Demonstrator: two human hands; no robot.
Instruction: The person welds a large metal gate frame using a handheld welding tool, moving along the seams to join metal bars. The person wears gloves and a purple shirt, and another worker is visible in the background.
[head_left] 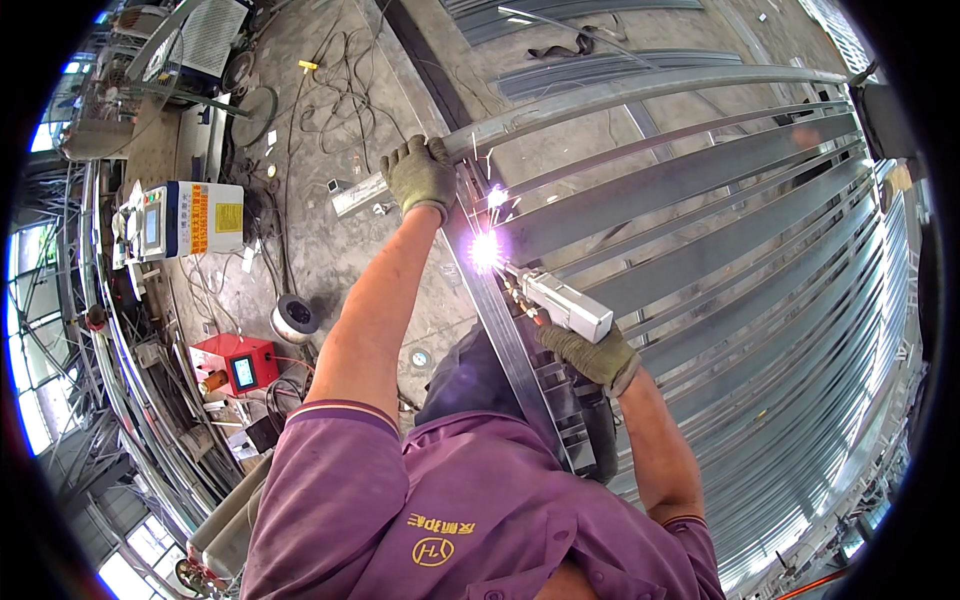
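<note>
My left hand [417, 178], in an olive work glove, grips the corner of a grey metal frame [512, 345], its fingers curled over the edge. My right hand [592, 358], gloved alike, is closed round a handheld welding gun [566, 303] with a boxy silver-white body. The gun's tip points at the frame's side rail below my left hand. A bright violet-white glare [487, 250] burns there and hides the joint. Sparks fly up from it, and a second bright spot shows just above. Long flat slats [690, 180] run right from the rail.
At the left stand a white-and-blue machine [212, 218] with a screen and a red box [235, 364] with a display. A wire spool [295, 316] sits on the floor near them. Loose cables [345, 90] lie beyond. A short metal tube [358, 197] lies by my left hand.
</note>
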